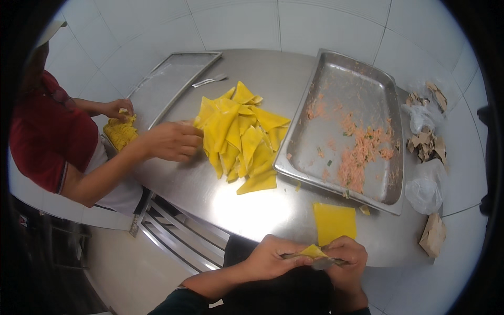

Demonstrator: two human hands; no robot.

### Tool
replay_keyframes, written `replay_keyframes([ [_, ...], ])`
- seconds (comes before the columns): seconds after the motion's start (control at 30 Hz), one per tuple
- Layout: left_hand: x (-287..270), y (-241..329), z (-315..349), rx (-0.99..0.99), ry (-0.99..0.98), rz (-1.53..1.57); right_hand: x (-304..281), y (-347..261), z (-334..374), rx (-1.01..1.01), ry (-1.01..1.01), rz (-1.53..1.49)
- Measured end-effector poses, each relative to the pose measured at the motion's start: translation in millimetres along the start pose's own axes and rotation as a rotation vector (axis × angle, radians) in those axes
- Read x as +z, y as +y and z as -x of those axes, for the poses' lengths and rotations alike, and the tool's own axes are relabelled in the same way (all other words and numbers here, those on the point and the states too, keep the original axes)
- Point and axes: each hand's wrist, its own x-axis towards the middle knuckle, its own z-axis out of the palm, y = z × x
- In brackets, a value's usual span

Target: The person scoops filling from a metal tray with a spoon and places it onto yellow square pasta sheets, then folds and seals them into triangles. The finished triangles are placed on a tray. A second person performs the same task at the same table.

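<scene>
Head view: at six o'clock the left hand (270, 257) and right hand (344, 257) together pinch a small folded yellow wrapper (313, 251), with a metal utensil (320, 262) lying across the fingers beneath it. A flat yellow wrapper square (334, 222) lies just above. At nine o'clock a co-worker's hand (170, 140) touches the pile of folded dumplings (239, 136). The filling tray (336, 94) sits at two o'clock.
</scene>
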Motion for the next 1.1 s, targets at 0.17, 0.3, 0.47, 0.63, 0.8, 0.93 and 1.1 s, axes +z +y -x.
replay_keyframes([
  [0.17, -23.8, 27.5, -15.1, 0.0, 0.044, -0.252, -8.9, 1.7, 0.0, 0.004, 0.208, -0.011],
  [0.3, -76.5, 65.1, -34.0, 0.465, 0.679, -0.675, -21.5, 13.4, 4.0, 0.037, 0.382, -0.08],
  [0.47, -74.4, 75.1, -46.1, 0.508, 0.778, -0.837, -39.2, 25.9, 14.2, 0.057, 0.448, 0.001],
  [0.63, 5.6, 32.4, -61.1, 0.414, 0.015, -0.693, -55.7, 34.0, 17.1, 0.036, 0.589, 0.09],
  [0.8, 38.8, 0.5, -80.1, 0.328, -0.174, -0.808, -70.8, 39.5, 21.0, 0.08, 0.615, 0.06],
  [0.93, 46.2, -1.8, -84.5, 0.36, -0.102, -0.862, -70.2, 44.4, 23.9, 0.078, 0.634, 0.005],
  [1.1, 46.6, 5.3, -88.9, 0.3, -0.093, -0.813, -72.2, 45.1, 24.8, 0.061, 0.634, -0.038],
])
